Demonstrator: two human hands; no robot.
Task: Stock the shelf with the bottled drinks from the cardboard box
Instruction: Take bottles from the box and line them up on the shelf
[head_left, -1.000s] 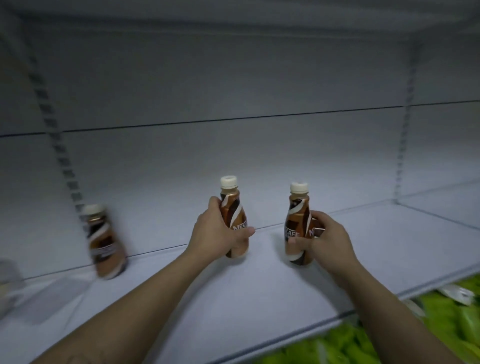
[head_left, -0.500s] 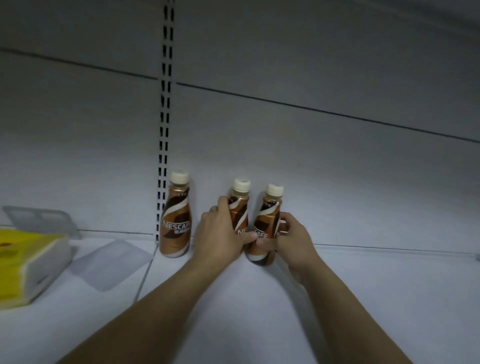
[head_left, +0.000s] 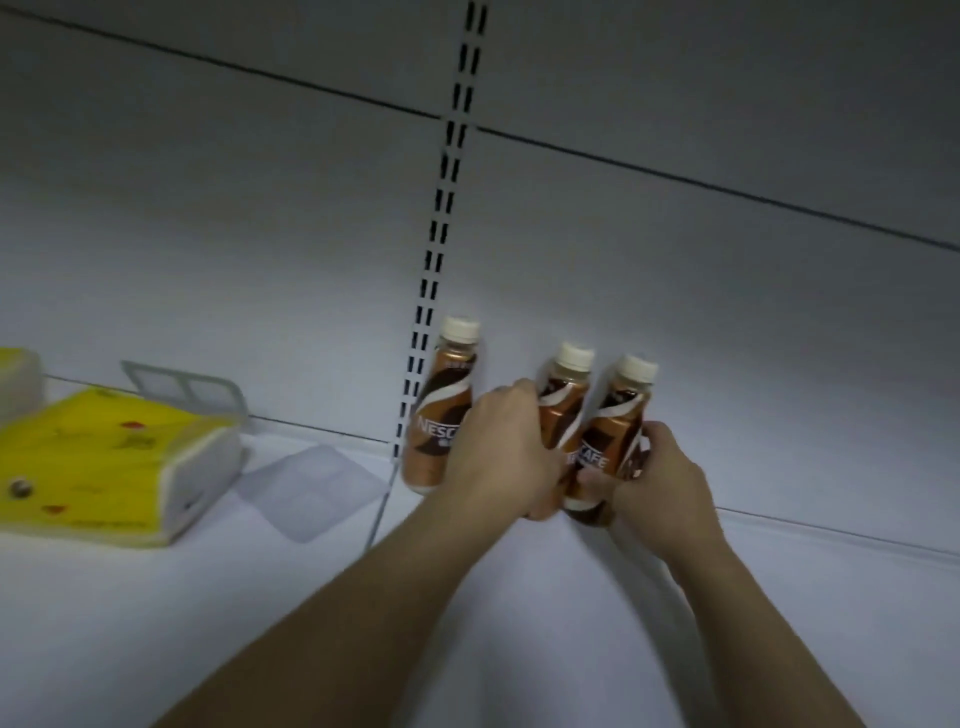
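Three brown coffee bottles with cream caps stand in a row against the back wall of the white shelf. The leftmost bottle stands free beside the slotted upright. My left hand grips the middle bottle around its body. My right hand grips the right bottle low down, its base at the shelf surface. The two held bottles touch each other. The cardboard box is not in view.
A yellow pack of tissues lies on the shelf at the left, with a clear plastic divider behind it and a flat clear sheet beside it. A black slotted upright runs up the back wall.
The view has swung left. Both hands carried their bottles leftward to the back wall, setting them close beside the standing bottle. The tissue pack has come into sight.
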